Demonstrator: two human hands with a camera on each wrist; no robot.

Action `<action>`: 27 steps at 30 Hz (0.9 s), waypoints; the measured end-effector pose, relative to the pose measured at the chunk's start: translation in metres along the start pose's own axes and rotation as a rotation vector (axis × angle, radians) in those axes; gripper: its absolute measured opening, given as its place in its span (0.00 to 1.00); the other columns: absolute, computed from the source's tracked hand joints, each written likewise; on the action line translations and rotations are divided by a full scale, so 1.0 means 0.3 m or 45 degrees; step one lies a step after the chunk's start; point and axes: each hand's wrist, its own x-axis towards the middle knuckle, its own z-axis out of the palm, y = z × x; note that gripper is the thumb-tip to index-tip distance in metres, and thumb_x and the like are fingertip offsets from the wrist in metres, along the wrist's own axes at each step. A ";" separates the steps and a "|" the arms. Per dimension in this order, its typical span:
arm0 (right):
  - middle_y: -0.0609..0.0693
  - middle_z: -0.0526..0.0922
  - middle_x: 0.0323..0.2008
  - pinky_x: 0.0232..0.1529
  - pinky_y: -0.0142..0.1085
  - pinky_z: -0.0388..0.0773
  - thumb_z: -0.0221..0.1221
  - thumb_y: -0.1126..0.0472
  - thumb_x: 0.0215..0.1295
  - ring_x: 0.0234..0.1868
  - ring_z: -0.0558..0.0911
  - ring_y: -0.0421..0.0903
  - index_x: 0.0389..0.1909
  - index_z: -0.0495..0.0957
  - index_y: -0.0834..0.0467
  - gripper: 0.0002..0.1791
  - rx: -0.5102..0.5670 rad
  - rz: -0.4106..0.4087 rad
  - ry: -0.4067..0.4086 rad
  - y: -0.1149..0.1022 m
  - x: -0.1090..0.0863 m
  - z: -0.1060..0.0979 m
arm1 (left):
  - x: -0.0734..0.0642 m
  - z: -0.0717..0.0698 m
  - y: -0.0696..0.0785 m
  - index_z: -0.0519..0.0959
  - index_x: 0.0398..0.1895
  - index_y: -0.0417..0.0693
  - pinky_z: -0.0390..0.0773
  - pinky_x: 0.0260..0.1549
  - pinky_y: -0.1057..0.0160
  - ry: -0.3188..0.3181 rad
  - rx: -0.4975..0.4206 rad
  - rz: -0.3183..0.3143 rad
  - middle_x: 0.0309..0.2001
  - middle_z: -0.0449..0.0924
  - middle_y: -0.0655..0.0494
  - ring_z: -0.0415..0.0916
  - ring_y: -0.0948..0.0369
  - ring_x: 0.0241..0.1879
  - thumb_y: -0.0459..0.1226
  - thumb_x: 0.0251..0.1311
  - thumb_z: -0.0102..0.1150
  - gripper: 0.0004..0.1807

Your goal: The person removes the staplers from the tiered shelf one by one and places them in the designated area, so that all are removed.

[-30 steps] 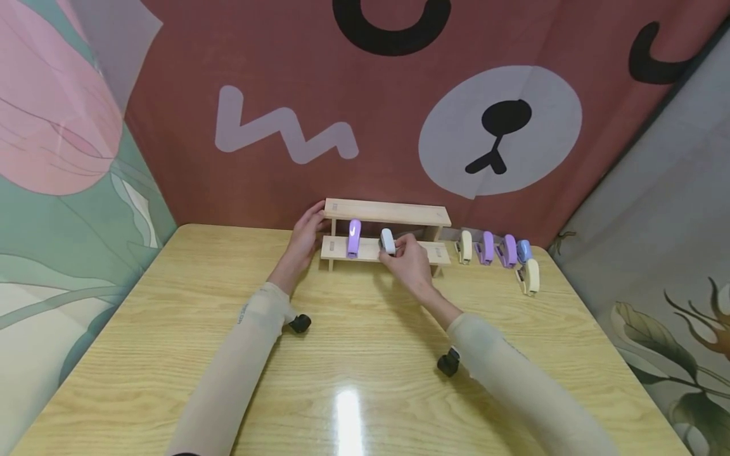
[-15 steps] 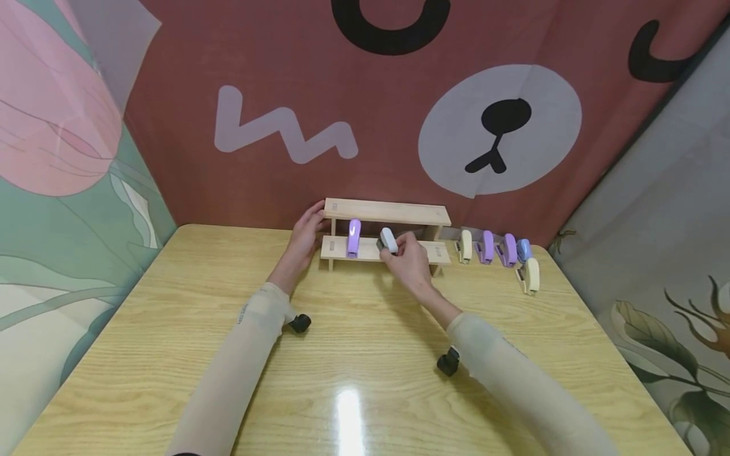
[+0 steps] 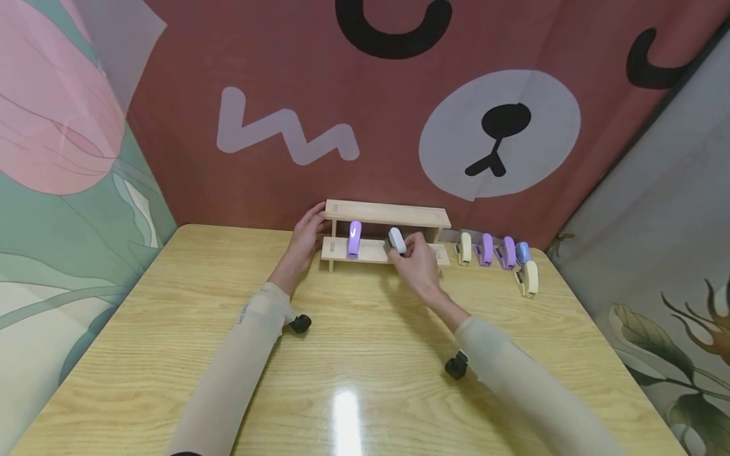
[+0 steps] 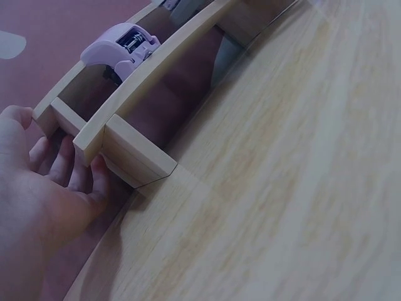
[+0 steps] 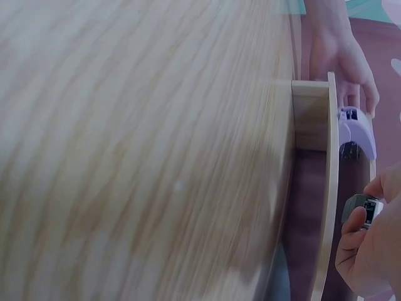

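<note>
A two-tier wooden shelf stands against the back wall. My left hand holds its left end; in the left wrist view the thumb meets one board's end and the fingers curl in at the side. On the lower tier a purple stapler stands upright. To its right, my right hand pinches a white and grey stapler between thumb and fingers, over the lower tier. The right wrist view shows this stapler's grey base between the fingertips. Whether it touches the board I cannot tell.
Right of the shelf is a group of staplers: a cream one, two purple ones, a blue one and a second cream one in front. A patterned cloth hangs behind the wooden table.
My right hand has shifted a little to the right along the lower tier with the white stapler, which now leans more. My left hand stays at the shelf's left end.
</note>
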 end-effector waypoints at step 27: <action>0.54 0.76 0.31 0.34 0.41 0.69 0.65 0.58 0.60 0.31 0.74 0.50 0.44 0.73 0.63 0.16 -0.043 0.056 0.125 0.189 -0.041 -0.249 | -0.003 0.004 -0.006 0.72 0.72 0.64 0.67 0.63 0.47 -0.004 0.008 0.027 0.66 0.73 0.55 0.69 0.54 0.65 0.50 0.75 0.55 0.24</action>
